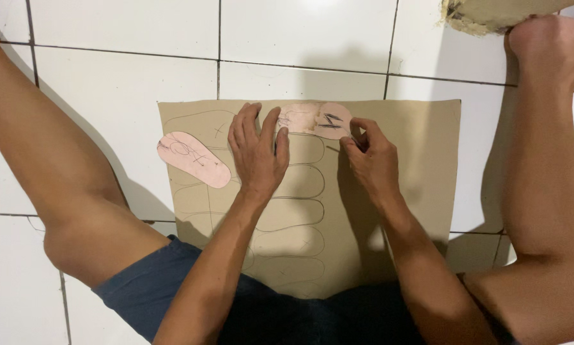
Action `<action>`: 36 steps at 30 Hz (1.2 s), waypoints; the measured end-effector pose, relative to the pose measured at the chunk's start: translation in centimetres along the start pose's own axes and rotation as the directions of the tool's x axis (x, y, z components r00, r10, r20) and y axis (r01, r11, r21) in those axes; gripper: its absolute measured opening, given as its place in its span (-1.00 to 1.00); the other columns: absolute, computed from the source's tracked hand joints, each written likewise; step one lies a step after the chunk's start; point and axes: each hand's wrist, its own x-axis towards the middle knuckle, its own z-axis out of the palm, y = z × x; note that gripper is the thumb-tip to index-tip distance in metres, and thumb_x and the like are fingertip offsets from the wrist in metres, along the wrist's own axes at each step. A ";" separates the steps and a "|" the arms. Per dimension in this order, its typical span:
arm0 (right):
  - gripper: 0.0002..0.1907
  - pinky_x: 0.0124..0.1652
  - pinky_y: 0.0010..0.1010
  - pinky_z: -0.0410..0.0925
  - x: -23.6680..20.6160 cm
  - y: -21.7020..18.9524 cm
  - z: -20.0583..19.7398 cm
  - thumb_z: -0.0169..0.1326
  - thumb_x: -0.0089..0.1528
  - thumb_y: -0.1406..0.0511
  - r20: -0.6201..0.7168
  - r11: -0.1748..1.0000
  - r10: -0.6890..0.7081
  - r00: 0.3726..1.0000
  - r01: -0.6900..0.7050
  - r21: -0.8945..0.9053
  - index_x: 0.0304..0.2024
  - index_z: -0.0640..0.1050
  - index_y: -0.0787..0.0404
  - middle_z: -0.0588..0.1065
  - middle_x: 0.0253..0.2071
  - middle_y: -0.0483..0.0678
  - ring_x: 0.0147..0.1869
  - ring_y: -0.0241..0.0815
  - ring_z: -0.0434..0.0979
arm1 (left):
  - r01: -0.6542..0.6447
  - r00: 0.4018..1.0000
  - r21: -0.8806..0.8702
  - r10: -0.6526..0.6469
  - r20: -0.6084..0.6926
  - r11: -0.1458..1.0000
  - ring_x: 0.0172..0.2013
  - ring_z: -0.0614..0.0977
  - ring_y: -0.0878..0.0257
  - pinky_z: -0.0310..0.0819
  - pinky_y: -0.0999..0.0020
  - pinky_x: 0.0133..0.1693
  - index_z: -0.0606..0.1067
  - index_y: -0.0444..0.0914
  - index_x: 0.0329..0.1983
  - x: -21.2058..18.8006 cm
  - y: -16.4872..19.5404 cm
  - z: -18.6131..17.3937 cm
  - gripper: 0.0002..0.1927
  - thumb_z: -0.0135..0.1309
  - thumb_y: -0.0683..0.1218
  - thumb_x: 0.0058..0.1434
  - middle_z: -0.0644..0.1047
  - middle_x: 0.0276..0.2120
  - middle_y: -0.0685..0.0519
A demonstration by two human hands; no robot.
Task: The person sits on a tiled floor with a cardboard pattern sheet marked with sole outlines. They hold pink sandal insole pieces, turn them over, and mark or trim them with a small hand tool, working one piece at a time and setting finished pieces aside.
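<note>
My left hand (256, 152) flat, fingers spread, pinning pink sole-shaped template (314, 119) on tan cardboard sheet (421, 166) | my right hand (371, 160) curled, pinching thin pen at template's edge

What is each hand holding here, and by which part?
The left hand grips nothing; it presses flat on the pink template, fingertips on its left end. The right hand pinches something thin, seemingly a pen, at the template's right edge; it is mostly hidden.
</note>
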 end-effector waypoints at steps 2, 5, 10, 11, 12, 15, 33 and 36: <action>-0.64 -0.33 -0.36 0.40 0.1 -0.1 -0.1 0.23 0.25 0.28 0.007 0.999 0.000 1.000 0.000 -0.047 0.08 0.53 0.18 0.52 -0.46 -0.03 -0.42 -0.23 0.50 | -0.074 0.995 0.098 0.067 0.071 0.992 0.33 0.28 -0.10 0.01 -0.15 0.34 0.58 -0.15 0.14 0.5 0.3 0.5 -0.59 0.12 -0.21 0.19 0.35 0.22 -0.23; -0.65 -0.34 -0.34 0.43 0.3 -0.4 -0.3 0.22 0.25 0.24 0.053 0.998 0.040 0.998 -0.037 -0.055 0.06 0.51 0.16 0.55 -0.43 -0.05 -0.39 -0.22 0.57 | -0.164 0.968 0.089 0.143 0.207 0.982 0.41 0.28 -0.06 0.07 -0.02 0.43 0.58 -0.15 0.17 1.5 1.9 1.6 -0.60 0.11 -0.29 0.27 0.34 0.33 -0.18; -0.65 -0.31 -0.28 0.41 0.5 -0.8 -0.2 0.23 0.23 0.24 0.001 0.996 0.013 1.000 -0.013 -0.090 0.04 0.51 0.16 0.56 -0.42 0.01 -0.37 -0.09 0.58 | -0.132 0.962 -0.135 0.160 0.221 0.982 0.35 0.18 -0.24 -0.05 -0.22 0.30 0.54 -0.24 0.15 4.7 3.3 2.2 -0.55 0.14 -0.25 0.14 0.24 0.30 -0.34; -0.65 -0.30 -0.27 0.41 0.4 -0.8 -0.2 0.23 0.23 0.24 0.005 0.996 0.008 1.000 -0.008 -0.085 0.04 0.51 0.17 0.55 -0.42 0.02 -0.37 -0.07 0.58 | -0.145 0.954 -0.137 0.175 0.243 0.980 0.33 0.15 -0.29 -0.09 -0.26 0.27 0.55 -0.22 0.14 5.3 3.3 2.2 -0.50 0.13 -0.27 0.07 0.22 0.29 -0.37; -0.64 -0.30 -0.26 0.41 0.3 -0.8 -0.2 0.23 0.24 0.24 0.008 0.997 0.005 1.000 -0.005 -0.080 0.05 0.50 0.17 0.54 -0.43 0.04 -0.37 -0.05 0.57 | -0.103 0.938 -0.147 0.146 0.314 0.984 0.35 0.13 -0.26 -0.10 -0.25 0.29 0.54 -0.23 0.12 5.9 3.5 2.2 -0.49 0.12 -0.29 0.03 0.21 0.29 -0.35; -0.63 -0.30 -0.24 0.40 0.3 -0.8 -0.3 0.22 0.23 0.24 0.014 0.995 0.041 0.999 -0.039 -0.094 0.06 0.50 0.16 0.56 -0.41 0.03 -0.36 -0.05 0.57 | -0.029 0.883 -0.145 0.094 0.460 0.989 0.38 0.08 -0.21 -0.14 -0.26 0.32 0.52 -0.25 0.02 7.9 3.8 2.4 -0.51 0.10 -0.33 -0.04 0.19 0.30 -0.29; -0.65 -0.26 -0.28 0.42 0.3 -1.0 -0.4 0.20 0.24 0.24 0.013 0.995 0.072 0.997 -0.071 -0.071 0.04 0.49 0.17 0.59 -0.36 0.02 -0.34 -0.10 0.59 | -0.136 0.709 0.045 0.066 0.702 0.990 -0.02 0.48 -0.04 0.25 0.00 0.03 0.49 -0.27 -0.18 11.6 4.6 3.9 -0.71 0.19 -0.22 -0.01 0.51 -0.14 -0.09; -0.66 -0.26 -0.28 0.42 0.2 -1.0 -0.4 0.19 0.25 0.24 0.040 0.993 0.082 0.996 -0.079 -0.082 0.05 0.48 0.17 0.56 -0.40 0.03 -0.35 -0.10 0.58 | -0.114 0.690 0.055 0.039 0.723 0.992 0.00 0.48 -0.04 0.26 -0.01 0.05 0.48 -0.29 -0.14 11.9 4.7 4.3 -0.69 0.20 -0.21 0.01 0.51 -0.11 -0.10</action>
